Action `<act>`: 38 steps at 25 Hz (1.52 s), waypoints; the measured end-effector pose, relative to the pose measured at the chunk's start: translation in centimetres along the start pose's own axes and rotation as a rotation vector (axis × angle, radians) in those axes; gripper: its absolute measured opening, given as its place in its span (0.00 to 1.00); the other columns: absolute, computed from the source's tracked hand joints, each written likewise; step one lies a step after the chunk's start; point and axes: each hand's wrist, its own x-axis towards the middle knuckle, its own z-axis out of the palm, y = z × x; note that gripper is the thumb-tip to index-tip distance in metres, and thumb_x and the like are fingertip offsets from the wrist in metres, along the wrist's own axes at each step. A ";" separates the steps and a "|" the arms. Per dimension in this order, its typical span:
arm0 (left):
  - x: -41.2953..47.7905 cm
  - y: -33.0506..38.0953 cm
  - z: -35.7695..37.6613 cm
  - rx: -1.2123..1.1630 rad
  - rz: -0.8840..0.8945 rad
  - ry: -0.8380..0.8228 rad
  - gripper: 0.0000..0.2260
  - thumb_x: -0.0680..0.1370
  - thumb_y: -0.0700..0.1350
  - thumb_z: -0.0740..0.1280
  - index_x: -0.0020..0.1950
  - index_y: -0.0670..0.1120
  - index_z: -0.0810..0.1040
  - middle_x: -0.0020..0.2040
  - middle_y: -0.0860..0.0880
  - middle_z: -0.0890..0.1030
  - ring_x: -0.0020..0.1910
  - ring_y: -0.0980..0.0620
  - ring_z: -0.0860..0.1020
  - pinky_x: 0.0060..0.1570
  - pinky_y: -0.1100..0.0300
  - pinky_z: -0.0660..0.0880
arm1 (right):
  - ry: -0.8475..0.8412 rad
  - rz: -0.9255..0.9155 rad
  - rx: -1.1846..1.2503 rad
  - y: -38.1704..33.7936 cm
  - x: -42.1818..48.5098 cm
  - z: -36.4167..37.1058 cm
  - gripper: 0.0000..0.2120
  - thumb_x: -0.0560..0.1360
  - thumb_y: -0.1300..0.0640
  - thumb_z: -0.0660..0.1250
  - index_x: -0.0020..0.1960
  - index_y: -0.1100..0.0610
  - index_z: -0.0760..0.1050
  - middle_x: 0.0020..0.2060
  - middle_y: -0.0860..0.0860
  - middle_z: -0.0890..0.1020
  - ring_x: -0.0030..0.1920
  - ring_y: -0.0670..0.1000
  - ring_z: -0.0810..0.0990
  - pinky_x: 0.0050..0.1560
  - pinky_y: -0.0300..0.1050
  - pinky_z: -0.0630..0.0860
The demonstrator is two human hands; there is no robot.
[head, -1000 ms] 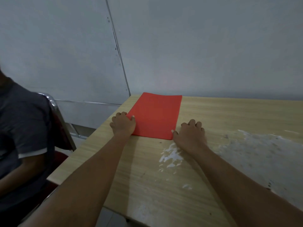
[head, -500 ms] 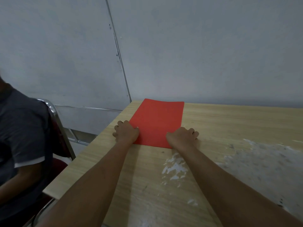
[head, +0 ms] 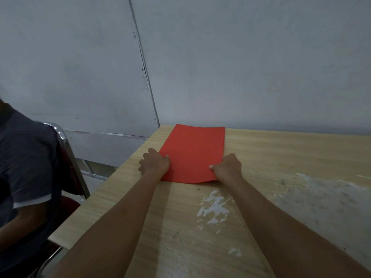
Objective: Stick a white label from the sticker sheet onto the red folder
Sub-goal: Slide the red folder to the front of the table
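Observation:
The red folder (head: 193, 152) lies flat on the wooden table (head: 281, 153), its far end close to the wall. My left hand (head: 155, 163) grips the folder's near left edge, thumb on top. My right hand (head: 227, 167) grips the near right corner, thumb on the red surface. The folder's near edge bows up slightly between my hands. No sticker sheet or white label is in view.
A person in a dark grey shirt (head: 24, 167) sits on a chrome-framed chair (head: 66, 149) at the left of the table. White worn patches (head: 214, 207) mark the tabletop at the right. A grey wall stands right behind the table.
My right hand slid left from the bare table onto the folder's near right corner and closed on it. My left hand tightened on the left edge. The near edge now bows up.

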 end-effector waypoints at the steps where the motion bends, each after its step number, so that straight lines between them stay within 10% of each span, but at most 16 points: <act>1: -0.3 0.1 0.0 -0.001 0.003 -0.002 0.26 0.75 0.56 0.66 0.66 0.42 0.67 0.65 0.40 0.72 0.64 0.36 0.71 0.63 0.42 0.70 | 0.003 -0.013 0.005 0.2 0.0 -0.2 0.22 0.71 0.58 0.76 0.62 0.63 0.74 0.57 0.59 0.82 0.53 0.57 0.82 0.39 0.41 0.71; 9: -4.2 2.5 0.8 -0.016 0.100 -0.073 0.30 0.74 0.55 0.67 0.67 0.38 0.63 0.64 0.36 0.72 0.63 0.36 0.73 0.59 0.45 0.71 | 0.098 -0.097 -0.032 3.8 -0.5 -5.2 0.16 0.72 0.59 0.75 0.52 0.56 0.69 0.45 0.50 0.74 0.34 0.43 0.68 0.28 0.35 0.60; 23: -23.9 9.8 4.7 -0.169 0.444 -0.239 0.22 0.77 0.49 0.68 0.62 0.41 0.61 0.59 0.38 0.70 0.51 0.39 0.77 0.41 0.55 0.69 | 0.240 -0.012 -0.012 16.4 -8.5 -23.8 0.19 0.68 0.60 0.79 0.53 0.54 0.73 0.48 0.55 0.84 0.48 0.56 0.83 0.53 0.55 0.80; 30: -30.6 7.9 4.5 -0.265 0.612 -0.175 0.18 0.77 0.52 0.67 0.59 0.47 0.62 0.51 0.49 0.68 0.41 0.53 0.72 0.38 0.62 0.68 | 0.313 -0.054 0.001 19.9 -15.1 -27.1 0.17 0.69 0.60 0.77 0.53 0.53 0.74 0.44 0.49 0.83 0.40 0.45 0.82 0.33 0.37 0.71; 38: -31.9 7.3 4.1 -0.155 0.650 -0.092 0.21 0.78 0.54 0.64 0.66 0.46 0.64 0.56 0.47 0.72 0.49 0.51 0.75 0.44 0.61 0.72 | 0.359 -0.109 -0.121 19.4 -17.0 -27.0 0.16 0.69 0.59 0.77 0.51 0.50 0.74 0.38 0.40 0.79 0.39 0.37 0.77 0.33 0.31 0.66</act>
